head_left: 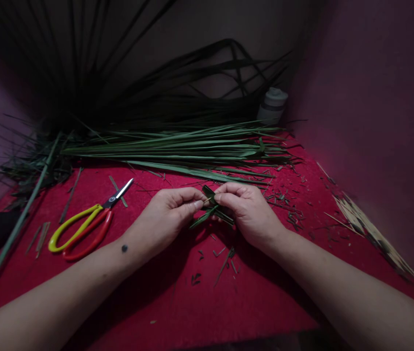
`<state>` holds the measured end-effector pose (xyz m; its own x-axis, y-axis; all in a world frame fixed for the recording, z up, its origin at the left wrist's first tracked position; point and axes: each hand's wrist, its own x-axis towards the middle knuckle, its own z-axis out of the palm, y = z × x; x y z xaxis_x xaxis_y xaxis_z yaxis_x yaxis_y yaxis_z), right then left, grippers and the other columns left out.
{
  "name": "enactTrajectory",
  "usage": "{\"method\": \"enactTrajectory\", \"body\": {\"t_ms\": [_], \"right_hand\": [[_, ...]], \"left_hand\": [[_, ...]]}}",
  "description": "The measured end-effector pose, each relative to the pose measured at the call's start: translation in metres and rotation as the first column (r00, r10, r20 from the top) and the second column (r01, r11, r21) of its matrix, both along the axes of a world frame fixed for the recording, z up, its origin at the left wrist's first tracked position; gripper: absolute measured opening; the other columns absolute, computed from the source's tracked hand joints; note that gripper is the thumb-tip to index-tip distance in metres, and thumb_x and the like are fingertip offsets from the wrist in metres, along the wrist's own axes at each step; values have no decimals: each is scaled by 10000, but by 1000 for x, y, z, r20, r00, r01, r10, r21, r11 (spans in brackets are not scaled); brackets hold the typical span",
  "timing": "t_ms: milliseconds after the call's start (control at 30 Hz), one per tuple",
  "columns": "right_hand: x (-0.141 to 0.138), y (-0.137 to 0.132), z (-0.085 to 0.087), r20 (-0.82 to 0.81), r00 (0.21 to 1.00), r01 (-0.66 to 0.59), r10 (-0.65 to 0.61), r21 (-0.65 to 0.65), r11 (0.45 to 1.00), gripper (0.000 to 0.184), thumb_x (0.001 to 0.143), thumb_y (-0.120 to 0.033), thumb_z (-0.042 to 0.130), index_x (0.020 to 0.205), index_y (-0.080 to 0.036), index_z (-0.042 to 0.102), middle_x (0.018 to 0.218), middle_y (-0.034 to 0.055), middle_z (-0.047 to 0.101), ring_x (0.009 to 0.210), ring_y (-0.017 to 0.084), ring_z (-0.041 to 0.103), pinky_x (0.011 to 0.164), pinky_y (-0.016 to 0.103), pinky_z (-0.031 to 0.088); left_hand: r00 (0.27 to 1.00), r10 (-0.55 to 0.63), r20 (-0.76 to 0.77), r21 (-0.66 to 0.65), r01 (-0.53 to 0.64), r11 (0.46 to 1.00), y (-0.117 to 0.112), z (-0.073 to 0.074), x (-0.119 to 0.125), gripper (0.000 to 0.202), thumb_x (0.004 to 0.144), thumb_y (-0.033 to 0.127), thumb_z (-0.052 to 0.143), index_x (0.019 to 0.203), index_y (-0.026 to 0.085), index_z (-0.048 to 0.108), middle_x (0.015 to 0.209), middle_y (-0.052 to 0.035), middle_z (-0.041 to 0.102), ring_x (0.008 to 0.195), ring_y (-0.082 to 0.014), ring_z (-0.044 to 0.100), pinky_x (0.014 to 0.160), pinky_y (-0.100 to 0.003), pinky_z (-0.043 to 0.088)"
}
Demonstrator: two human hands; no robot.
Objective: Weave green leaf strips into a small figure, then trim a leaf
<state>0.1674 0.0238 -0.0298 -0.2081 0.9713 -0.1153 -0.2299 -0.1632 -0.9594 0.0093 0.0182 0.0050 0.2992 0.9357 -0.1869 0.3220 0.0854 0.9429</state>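
Note:
Near the middle of the red cloth, a small folded piece of green palm leaf [210,210] is held between both hands. My left hand [170,212] pinches it from the left, with a thin pale stick or strip showing at the fingertips. From the right, my right hand [245,209] grips the dark upper fold between thumb and forefinger. Narrow leaf ends stick out below the fingers on both sides. Scissors [106,207] with one yellow and one red handle lie to the left of my left hand, blades pointing away. Part of the leaf piece is hidden by the fingers.
Long green palm leaves [178,148] lie across the back of the red cloth [188,312]. A white bottle [273,105] stands behind them. At the right lies a bundle of thin sticks [375,231]. A long green stalk [20,222] runs along the left, and leaf scraps [294,219] are scattered about.

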Motion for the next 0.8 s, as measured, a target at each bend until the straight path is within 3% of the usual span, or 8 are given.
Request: {"method": "enactTrajectory", "body": {"t_ms": [367,533,800], "right_hand": [[-1,1,2,-121,992,-31,20,-93,995,30,668,-157,573,641,-158,585,529,-30,579,445,86,524,488,222,435],[0,3,0,-167,985,-56,41,-86,995,31,667,-163,577,649,-151,599,545,-21,590,456,91,525,498,232,435],[-2,2,-2,-208,977,-70,48,-100,993,30,673,-158,580,651,-150,598,585,-9,612,452,95,530,499,246,432]], "left_hand": [[1000,-17,22,-1,17,1000,6,-10,-1,133,787,290,583,732,174,618,505,72,417,440,-62,293,429,-193,247],[999,-34,39,12,33,999,7,-9,-3,121,790,259,583,744,162,638,496,72,389,436,-53,275,406,-187,199],[994,-26,108,-86,36,996,8,-11,-2,116,793,251,592,724,159,606,496,75,405,430,-46,281,410,-178,210]]}}
